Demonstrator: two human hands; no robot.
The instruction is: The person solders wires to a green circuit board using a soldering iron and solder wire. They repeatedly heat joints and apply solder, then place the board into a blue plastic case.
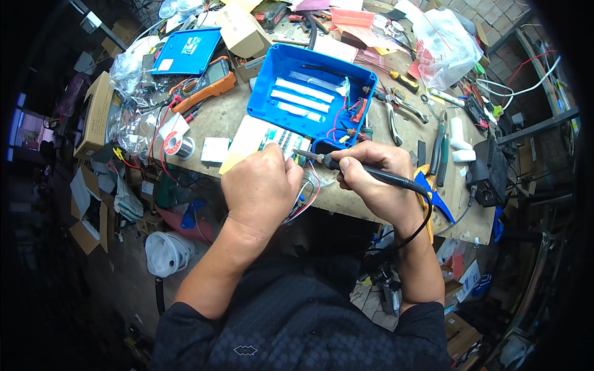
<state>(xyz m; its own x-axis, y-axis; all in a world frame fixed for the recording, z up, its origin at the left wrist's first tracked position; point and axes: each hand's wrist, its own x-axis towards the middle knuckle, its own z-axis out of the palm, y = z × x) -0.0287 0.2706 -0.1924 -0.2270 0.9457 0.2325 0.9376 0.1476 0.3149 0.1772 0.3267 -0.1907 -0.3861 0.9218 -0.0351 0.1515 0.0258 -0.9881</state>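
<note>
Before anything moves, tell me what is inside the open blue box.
In the blue box, white strips lie across its floor, with red wires near its right end. Whatever lies beneath the strips is covered.

Holds a black soldering iron (388,178) in the right hand (383,195), with its metal tip pointing to a small circuit board (286,138). Bends the left hand (263,185) over the near side of this board, with the fingertips mostly hidden. Shows, just below the board, thin red and white wires (317,188). Has, behind it, an open blue box (261,102) with white strips (302,96) inside. Includes also, on the table (213,128), a solder spool (173,145) and an orange multimeter (207,93) at left.
</note>
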